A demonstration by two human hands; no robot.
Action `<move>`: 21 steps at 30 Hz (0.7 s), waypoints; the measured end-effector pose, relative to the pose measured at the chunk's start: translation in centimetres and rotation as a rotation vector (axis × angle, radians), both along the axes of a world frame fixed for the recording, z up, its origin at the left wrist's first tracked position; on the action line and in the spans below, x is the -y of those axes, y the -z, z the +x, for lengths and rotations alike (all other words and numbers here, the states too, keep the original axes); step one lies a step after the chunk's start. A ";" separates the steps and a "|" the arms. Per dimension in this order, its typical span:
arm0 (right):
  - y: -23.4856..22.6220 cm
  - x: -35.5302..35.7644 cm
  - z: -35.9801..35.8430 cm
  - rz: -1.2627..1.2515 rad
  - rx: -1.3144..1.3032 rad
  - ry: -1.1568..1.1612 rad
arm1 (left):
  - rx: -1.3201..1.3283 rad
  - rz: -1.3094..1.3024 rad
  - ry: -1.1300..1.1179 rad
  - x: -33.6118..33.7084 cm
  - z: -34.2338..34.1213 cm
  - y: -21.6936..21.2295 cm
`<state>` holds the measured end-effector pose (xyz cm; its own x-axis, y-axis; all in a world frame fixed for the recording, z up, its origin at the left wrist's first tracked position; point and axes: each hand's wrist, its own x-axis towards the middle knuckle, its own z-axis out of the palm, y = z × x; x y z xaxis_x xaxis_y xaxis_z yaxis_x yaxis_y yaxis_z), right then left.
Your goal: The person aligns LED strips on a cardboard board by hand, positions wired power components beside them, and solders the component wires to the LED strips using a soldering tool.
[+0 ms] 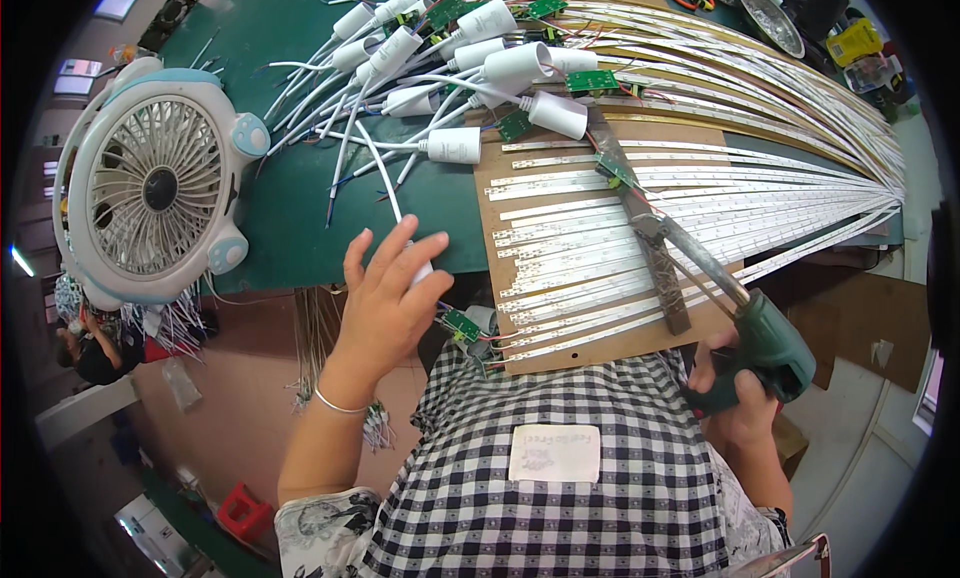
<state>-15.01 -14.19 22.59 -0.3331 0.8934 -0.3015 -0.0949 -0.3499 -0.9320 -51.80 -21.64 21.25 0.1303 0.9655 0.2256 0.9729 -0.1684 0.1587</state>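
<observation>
Nearest, by the desk's [285, 218] near edge, the right hand [750, 408] has its fingers wrapped round the grip of a green pistol-shaped tool [775, 348], low and outward, probably so its long barrel reaches over the work without the arm covering it. The left hand [385, 308], at the same edge, pinches a white cord [384, 183] between thumb and forefinger, other fingers loosely spread; a small circuit board [462, 325] sits just beside it.

Farther in, a dark bar [655, 268] lies across white strips [770, 200] on a brown sheet [545, 360], apparently weighing them down in a fan. The tool's long axis slants from near right to far left, tip at the bar; contact is unclear. The cord runs away from the hand, leaning left.

Beyond, white caps [452, 146] are heaped toward the desk's far edge, within reach.
</observation>
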 end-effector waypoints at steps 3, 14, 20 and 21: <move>0.3 0.2 0.3 0.016 -0.027 -0.007 | -0.028 0.038 0.026 1.2 0.4 -1.2; -0.6 -3.1 2.6 0.073 -0.281 0.176 | 0.223 -0.503 0.013 1.0 4.3 -7.3; 0.3 -2.1 5.1 0.096 -0.337 0.266 | 0.225 0.120 0.247 -9.9 9.6 -6.9; 0.4 -1.9 5.3 0.098 -0.333 0.269 | 0.237 0.190 0.285 -11.8 10.8 -6.6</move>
